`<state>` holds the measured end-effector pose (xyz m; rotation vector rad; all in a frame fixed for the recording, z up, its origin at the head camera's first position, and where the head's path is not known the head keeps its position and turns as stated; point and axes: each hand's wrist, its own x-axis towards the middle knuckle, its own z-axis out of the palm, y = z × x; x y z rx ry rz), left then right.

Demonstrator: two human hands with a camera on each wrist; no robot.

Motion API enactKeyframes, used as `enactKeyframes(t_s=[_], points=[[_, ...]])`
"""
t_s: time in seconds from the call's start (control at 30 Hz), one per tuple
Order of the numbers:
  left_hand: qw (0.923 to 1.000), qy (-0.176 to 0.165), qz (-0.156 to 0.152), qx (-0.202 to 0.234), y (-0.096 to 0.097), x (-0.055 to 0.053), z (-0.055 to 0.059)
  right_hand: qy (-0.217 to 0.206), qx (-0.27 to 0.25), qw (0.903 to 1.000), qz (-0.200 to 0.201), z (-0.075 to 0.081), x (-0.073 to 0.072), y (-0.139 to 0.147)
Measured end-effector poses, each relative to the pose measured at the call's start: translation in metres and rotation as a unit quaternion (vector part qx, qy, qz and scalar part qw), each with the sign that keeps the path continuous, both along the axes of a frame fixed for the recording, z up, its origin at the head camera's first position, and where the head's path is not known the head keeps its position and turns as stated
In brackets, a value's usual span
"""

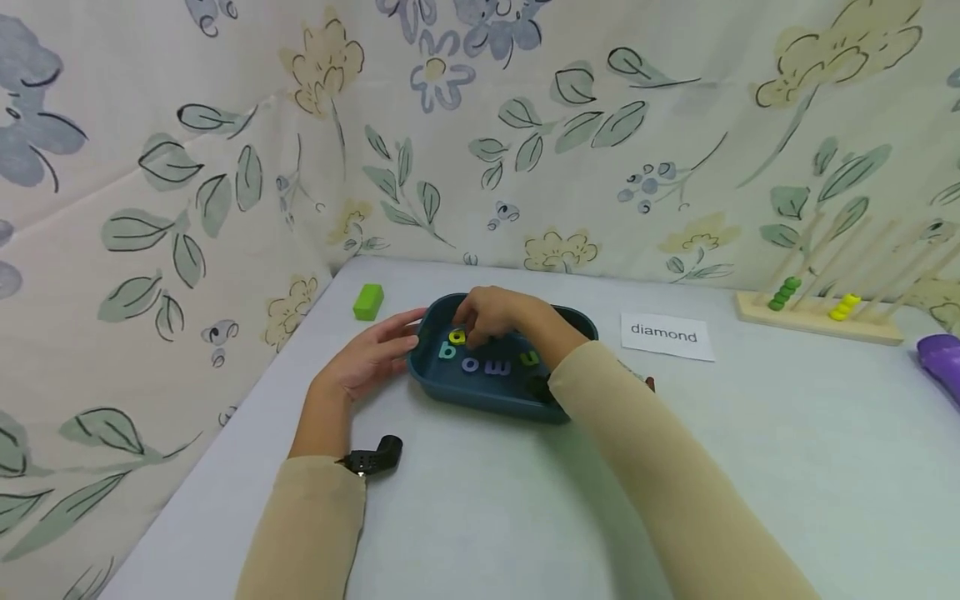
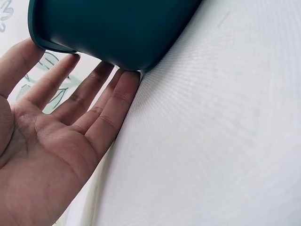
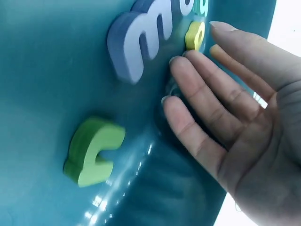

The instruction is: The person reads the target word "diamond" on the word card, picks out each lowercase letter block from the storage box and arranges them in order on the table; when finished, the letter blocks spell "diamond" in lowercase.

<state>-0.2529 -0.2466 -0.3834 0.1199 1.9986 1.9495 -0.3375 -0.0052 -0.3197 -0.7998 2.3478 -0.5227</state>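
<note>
Head view: at twelve o'clock we see a dark-teal, round-cornered plastic tray (image 1: 480,402), a chunky yellow letter (image 1: 453,335) at its ten. Left wrist: our left hand's (image 2: 61,132) straight fingers touch the tray. Right wrist: our right hand (image 3: 254,141), relaxed, grasps nothing beside the letter.

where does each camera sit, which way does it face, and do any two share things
Head: on the head, facing forward and down at the blue-green tray; left hand, right hand and sleeves show.
Left wrist: facing the tray's outer wall; the left hand shows, palm visible.
Right wrist: looking into the tray; the right hand shows.
Shared: head and right wrist both show the purple m and yellow letter.
</note>
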Motion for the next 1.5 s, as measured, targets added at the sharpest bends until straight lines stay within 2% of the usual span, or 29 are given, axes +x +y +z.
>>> enactKeyframes(t_s=[0.4, 0.63, 0.83, 1.07, 1.3, 1.5], points=[[1.0000, 0.005, -0.004, 0.001, 0.000, 0.001, 0.001, 0.022, -0.013, 0.9996, -0.009, -0.007, -0.001, -0.004], [1.0000, 0.001, 0.000, -0.006, 0.001, 0.002, 0.000, 0.010, -0.015, 0.9997, -0.015, -0.011, 0.000, -0.002], [1.0000, 0.004, 0.000, 0.001, 0.001, 0.001, 0.000, 0.019, -0.020, 0.9995, -0.011, -0.011, 0.001, -0.002], [0.9999, 0.010, -0.005, 0.001, 0.000, 0.000, -0.002, 0.015, 0.006, 0.9998, -0.011, -0.011, 0.001, -0.004], [0.9997, 0.021, -0.012, 0.005, -0.002, -0.001, -0.003, 0.024, 0.000, 0.9997, 0.003, -0.011, 0.002, -0.004], [0.9998, 0.016, -0.007, -0.007, -0.002, -0.002, -0.004, 0.024, 0.013, 0.9996, -0.003, -0.012, 0.002, -0.004]])
